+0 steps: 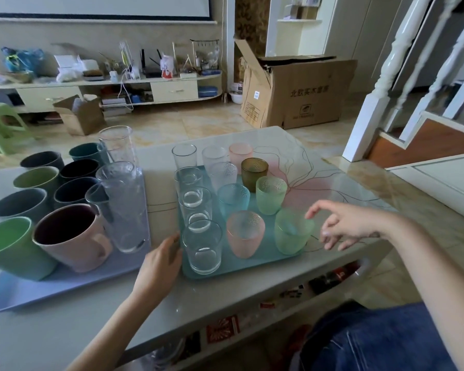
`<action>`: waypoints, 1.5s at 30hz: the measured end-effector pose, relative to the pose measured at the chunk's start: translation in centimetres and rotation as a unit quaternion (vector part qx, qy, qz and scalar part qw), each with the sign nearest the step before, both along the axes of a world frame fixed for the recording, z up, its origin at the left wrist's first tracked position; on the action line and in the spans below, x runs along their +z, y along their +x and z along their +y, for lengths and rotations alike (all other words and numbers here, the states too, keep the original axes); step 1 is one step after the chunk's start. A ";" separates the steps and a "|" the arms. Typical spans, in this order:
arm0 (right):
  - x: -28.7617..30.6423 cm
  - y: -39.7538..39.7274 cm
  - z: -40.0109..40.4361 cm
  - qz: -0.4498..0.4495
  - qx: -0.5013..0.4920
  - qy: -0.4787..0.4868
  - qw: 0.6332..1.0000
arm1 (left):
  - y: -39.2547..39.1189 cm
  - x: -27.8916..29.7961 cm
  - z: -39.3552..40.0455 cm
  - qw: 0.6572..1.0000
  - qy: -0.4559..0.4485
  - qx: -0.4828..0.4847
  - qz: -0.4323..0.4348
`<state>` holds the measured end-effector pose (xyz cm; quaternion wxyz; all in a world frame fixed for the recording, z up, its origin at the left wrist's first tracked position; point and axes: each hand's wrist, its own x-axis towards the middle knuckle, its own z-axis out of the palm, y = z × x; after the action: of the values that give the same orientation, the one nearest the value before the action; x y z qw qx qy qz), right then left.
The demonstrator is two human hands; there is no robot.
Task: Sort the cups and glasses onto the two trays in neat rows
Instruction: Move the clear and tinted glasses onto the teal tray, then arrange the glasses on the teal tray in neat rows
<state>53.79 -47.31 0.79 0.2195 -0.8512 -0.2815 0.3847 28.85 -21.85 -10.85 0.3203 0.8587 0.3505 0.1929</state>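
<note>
Pale tabletop carries mugs on a lilac tray, frosted glasses on teal tray. Left hand touches teal tray; right hand hovers, grip loose, empty.

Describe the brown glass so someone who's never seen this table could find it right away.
Start at the teal plastic tray, the one on the right of the pale table. Follow its right-hand row of frosted pebbled tumblers away from the person, past two green ones. The amber-brown textured glass comes next, the only dark one among pastel and clear neighbours.

Mugs stand on the left tray, glasses on the right tray.
</note>
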 end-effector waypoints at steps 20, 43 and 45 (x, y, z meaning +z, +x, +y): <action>-7.5 1.1 3.1 0.011 -0.017 -0.093 0.995 | 3.9 -1.6 4.1 0.987 -0.120 -0.100 -0.032; -9.4 8.5 4.4 -0.036 -0.404 0.317 0.857 | 14.0 0.0 10.6 0.918 -0.339 0.026 -0.203; -9.9 10.4 6.1 -0.033 -0.437 0.354 0.826 | 16.6 0.7 11.3 0.901 -0.367 0.015 -0.231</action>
<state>64.14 -41.23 -9.13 0.6415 -0.7613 -0.0044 0.0940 45.44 -10.53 -10.18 0.6818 0.6062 0.3254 0.2486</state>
